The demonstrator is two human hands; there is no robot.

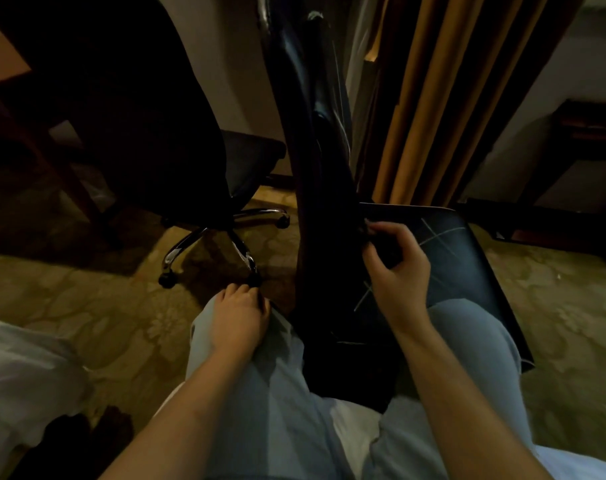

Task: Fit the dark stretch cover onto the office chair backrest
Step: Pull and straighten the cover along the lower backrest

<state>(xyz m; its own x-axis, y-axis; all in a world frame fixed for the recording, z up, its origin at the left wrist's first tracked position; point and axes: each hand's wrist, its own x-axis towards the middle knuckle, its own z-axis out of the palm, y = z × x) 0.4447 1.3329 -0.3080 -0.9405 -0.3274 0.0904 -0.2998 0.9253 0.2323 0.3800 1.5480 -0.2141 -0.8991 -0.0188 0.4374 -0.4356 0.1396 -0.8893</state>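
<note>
**Finding: task under way, not complete.**

Your right hand [395,268] is grasping: thumb and fingertips pinch a dark edge where the tall upright piece between your knees meets a dark flat panel [464,258] marked with pale crossing lines. I judge that pinched edge to be the hem of the dark stretch cover [315,202], which rises as a long, smooth, dark length from your lap to the top of the view, glossy near its upper end. The light is too poor to tell how much of that length is cover and how much is the part beneath it.

Your left hand [240,315] is released. It lies on the left knee of your pale blue trousers [260,382] with the fingers loosely bent, and I see nothing in its grasp.

A black office chair [145,126] on a chrome star base [204,237] stands to your left on the patterned carpet [86,299], well apart from both hands. Its backrest is too dark to show whether it is covered.

**Done, by my reading:** the cover is in hand and stretched out lengthwise.

**Left, by my reading:** the lower hem is not seated. It needs drawing down and evening out, probably with both hands. I cannot confirm the top corners from here.

An ochre curtain [433,98] hangs just behind the work.
</note>
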